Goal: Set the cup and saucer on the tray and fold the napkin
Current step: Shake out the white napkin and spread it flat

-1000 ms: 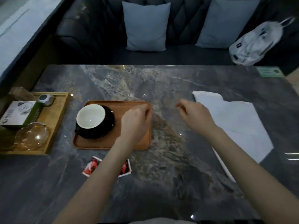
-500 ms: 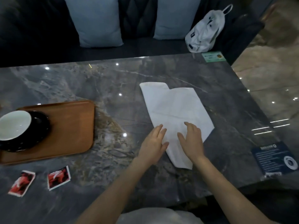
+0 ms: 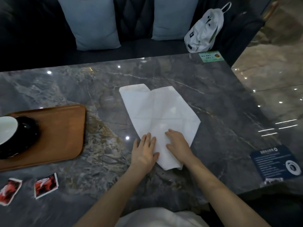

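Two red picture cards (image 3: 45, 185) near the desk (image 3: 221, 99) edge, left hand (image 3: 144, 150) and right hand (image 3: 177, 142) flat with fingers spread on the near end of the white napkin (image 3: 159, 112), cup (image 3: 7, 129) on black saucer (image 3: 27, 135) on the wooden tray (image 3: 64, 128) at the left, two blue pillows (image 3: 91, 23) far back

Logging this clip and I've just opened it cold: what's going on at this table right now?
A person is working on the white napkin, which lies spread on the marble table. The left hand and the right hand both rest flat on its near end, fingers straight. The cup already sits on its black saucer on the wooden tray to the left. The napkin looks only partly folded, so the folding is what remains.
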